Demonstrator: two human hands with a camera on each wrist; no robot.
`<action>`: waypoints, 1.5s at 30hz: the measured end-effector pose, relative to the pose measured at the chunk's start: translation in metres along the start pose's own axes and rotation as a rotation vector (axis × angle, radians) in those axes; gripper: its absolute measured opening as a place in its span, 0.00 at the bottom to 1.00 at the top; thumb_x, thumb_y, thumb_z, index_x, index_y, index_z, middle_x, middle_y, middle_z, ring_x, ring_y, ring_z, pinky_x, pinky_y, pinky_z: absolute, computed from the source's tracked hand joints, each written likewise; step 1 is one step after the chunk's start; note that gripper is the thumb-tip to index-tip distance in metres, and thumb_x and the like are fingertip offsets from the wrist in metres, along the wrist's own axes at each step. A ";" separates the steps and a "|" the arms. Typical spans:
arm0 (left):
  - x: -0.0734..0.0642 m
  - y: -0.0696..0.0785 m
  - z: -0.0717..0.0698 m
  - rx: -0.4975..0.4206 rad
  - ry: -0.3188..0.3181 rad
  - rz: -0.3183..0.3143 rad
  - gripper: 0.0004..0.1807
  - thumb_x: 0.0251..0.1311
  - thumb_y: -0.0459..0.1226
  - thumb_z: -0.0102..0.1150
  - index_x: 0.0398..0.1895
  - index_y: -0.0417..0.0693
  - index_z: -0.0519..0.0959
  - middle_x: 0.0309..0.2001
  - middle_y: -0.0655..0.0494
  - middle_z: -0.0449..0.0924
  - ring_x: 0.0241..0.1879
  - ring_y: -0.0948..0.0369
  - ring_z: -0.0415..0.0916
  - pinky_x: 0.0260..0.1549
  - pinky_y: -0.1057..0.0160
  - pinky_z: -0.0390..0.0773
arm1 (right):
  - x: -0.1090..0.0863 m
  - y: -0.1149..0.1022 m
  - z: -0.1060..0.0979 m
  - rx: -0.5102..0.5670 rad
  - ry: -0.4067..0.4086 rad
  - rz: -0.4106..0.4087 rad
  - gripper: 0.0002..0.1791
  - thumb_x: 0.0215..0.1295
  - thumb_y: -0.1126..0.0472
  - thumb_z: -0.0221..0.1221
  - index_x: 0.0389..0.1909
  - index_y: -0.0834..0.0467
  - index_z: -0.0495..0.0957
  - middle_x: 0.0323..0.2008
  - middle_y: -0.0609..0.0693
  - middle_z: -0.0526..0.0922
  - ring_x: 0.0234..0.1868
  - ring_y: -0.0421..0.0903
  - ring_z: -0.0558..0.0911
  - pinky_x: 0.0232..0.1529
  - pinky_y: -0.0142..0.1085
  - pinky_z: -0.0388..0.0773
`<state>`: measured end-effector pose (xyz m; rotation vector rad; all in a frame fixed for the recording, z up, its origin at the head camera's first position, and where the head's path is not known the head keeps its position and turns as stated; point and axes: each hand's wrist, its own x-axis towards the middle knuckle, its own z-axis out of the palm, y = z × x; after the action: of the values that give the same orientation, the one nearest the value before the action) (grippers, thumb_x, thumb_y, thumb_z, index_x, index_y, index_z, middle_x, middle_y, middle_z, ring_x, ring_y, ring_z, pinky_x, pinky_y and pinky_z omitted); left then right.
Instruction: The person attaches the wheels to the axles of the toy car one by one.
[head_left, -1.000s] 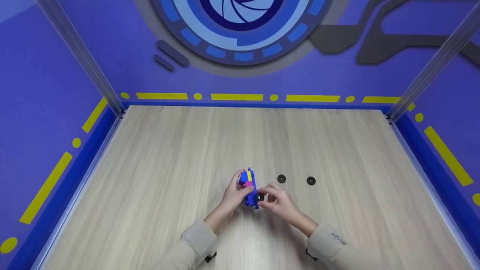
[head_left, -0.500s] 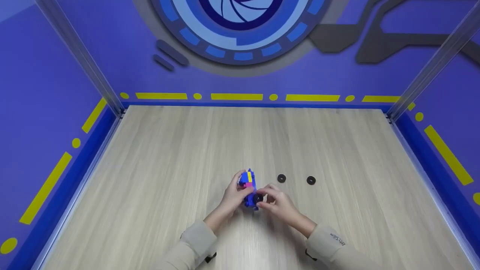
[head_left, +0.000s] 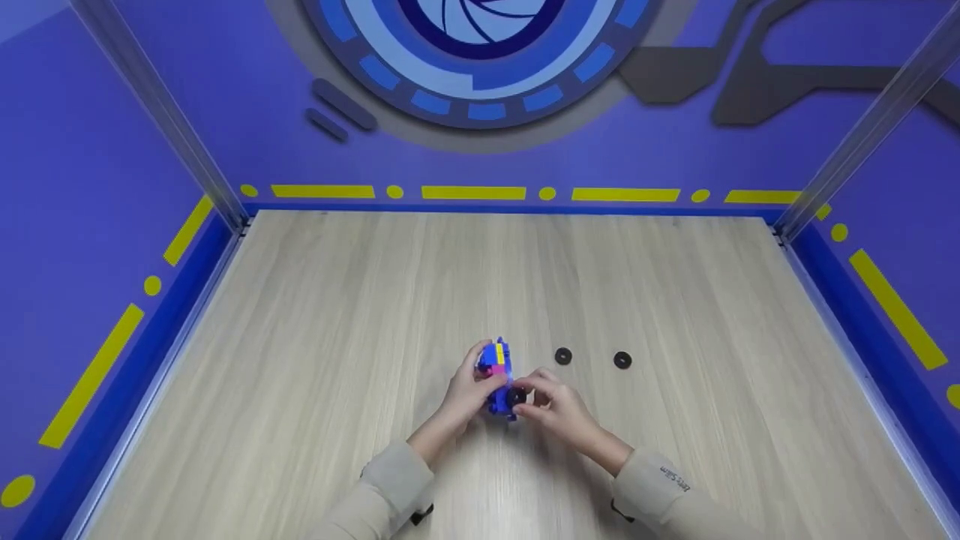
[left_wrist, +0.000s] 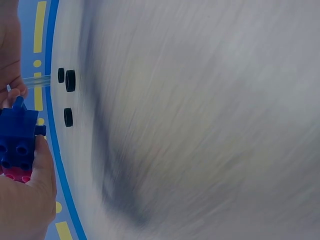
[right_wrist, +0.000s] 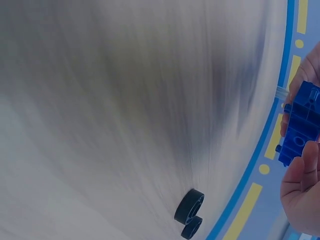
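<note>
Blue, seemingly light and stiff, the toy [head_left: 497, 368] is gripped by the left hand [head_left: 469, 391] over the surface [head_left: 360, 315], between its side edges; a black wheel [head_left: 516, 397] is pinched by the right hand [head_left: 561, 406]; firm flanks are best grasped.

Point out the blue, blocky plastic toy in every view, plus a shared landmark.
Head: the blue, blocky plastic toy is below centre, in the left hand.
Left wrist: left edge, just below mid-height.
Right wrist: right edge, about mid-height.
Shared landmark: yellow dashes along the blue wall.
</note>
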<state>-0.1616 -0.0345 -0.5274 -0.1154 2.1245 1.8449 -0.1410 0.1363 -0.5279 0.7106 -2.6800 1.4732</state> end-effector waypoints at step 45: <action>0.001 0.001 0.003 0.008 0.047 0.017 0.32 0.54 0.38 0.54 0.63 0.59 0.55 0.54 0.40 0.67 0.48 0.51 0.70 0.40 0.56 0.75 | -0.003 0.006 0.016 -0.101 0.237 -0.234 0.15 0.43 0.64 0.65 0.35 0.62 0.77 0.24 0.49 0.79 0.21 0.35 0.72 0.21 0.26 0.71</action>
<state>-0.1627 -0.0314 -0.5269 -0.1404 2.1701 1.8609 -0.1377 0.1272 -0.5422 0.7591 -2.3837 1.2685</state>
